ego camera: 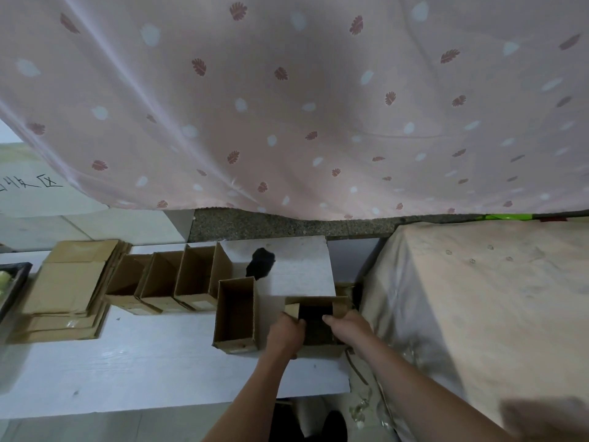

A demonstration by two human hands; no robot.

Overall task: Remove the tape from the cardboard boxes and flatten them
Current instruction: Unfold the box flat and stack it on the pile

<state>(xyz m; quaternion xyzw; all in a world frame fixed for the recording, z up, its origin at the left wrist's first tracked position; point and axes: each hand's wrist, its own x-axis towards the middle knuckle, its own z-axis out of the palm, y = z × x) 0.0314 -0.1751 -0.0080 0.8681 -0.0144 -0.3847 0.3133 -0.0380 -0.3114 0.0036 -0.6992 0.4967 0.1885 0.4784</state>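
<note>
text | white sheet (35, 199), far left | handwritten "区" legible; other characters unreadable

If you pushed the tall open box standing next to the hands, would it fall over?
Probably it would slide or tip easily: the open box looks empty, so likely light. It stands on the smooth white table. Its thin cardboard walls would likely bend if squeezed.

Open brown box (318, 327) stands at the desk's right edge; another open box (236, 315) beside it, three more (165, 282) behind, flattened stack (68, 291) left.
</note>
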